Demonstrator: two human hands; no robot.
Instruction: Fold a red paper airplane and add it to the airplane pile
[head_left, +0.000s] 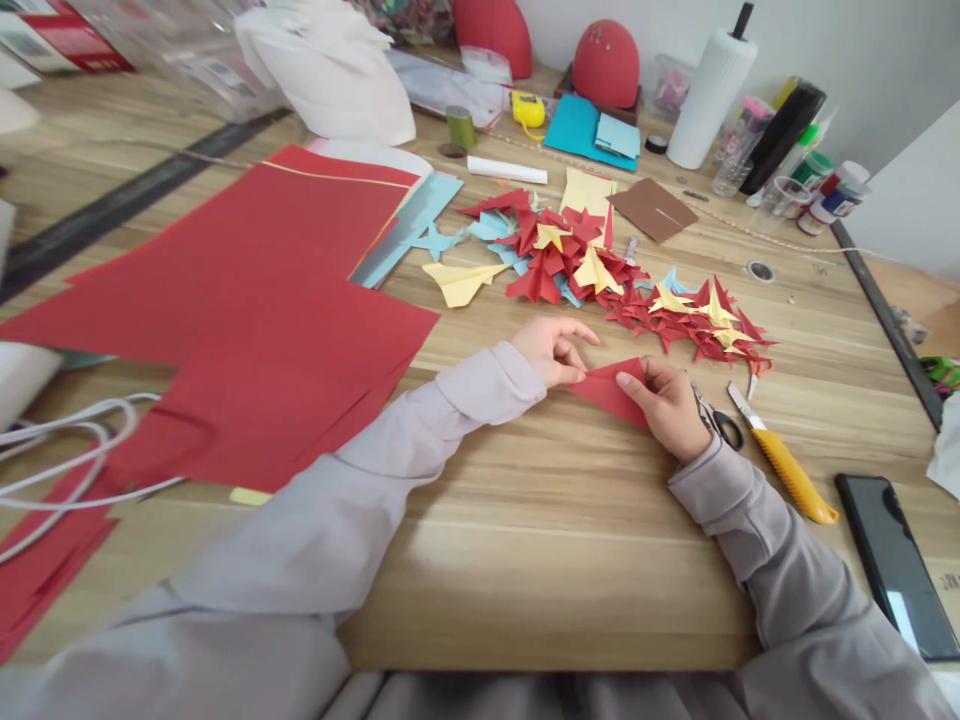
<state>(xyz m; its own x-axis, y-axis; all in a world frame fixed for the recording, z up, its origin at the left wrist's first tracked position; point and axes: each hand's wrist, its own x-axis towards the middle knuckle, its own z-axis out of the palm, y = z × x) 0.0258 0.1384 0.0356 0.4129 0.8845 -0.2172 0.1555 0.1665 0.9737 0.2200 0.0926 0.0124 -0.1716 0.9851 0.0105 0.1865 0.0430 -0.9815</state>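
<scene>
Red paper (606, 393) stretches between our left hand (546, 350) and right hand (675, 405) over the worktop (540, 570).
Both pinch it, slightly apart; black scissors (715, 420) and a yellow cutter (791, 470) lie to the right, folded shapes (596, 272) heaped beyond.

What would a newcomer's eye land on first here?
Probably the large red paper sheets on the left of the wooden table. Next, the heap of folded red, yellow and blue paper shapes beyond the left hand and right hand, which hold a small red paper piece.
</scene>
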